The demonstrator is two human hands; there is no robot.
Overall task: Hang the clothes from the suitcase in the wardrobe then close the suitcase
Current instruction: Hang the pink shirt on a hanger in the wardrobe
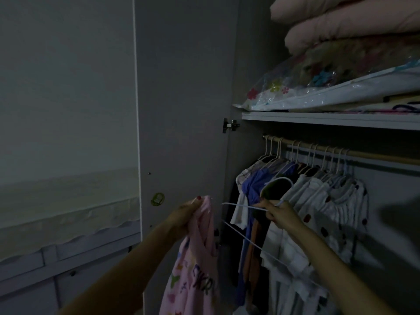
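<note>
My left hand (187, 214) grips the top of a pink printed garment (195, 269), which hangs down in front of the open wardrobe door. My right hand (278, 212) holds a white hanger (241, 235) near its hook; the hanger's arms slant down to the lower right, across the hung clothes. Behind it, the wardrobe rail (363, 154) carries several white hangers with clothes: white, blue, dark and spotted pieces (318, 201). The suitcase is out of sight.
The grey wardrobe door (181, 98) stands open on the left, with a green sticker (157, 198). A shelf (329, 120) above the rail bears a bagged floral quilt (341, 83) and pink bedding (352, 21). The rail's right part is bare. The room is dim.
</note>
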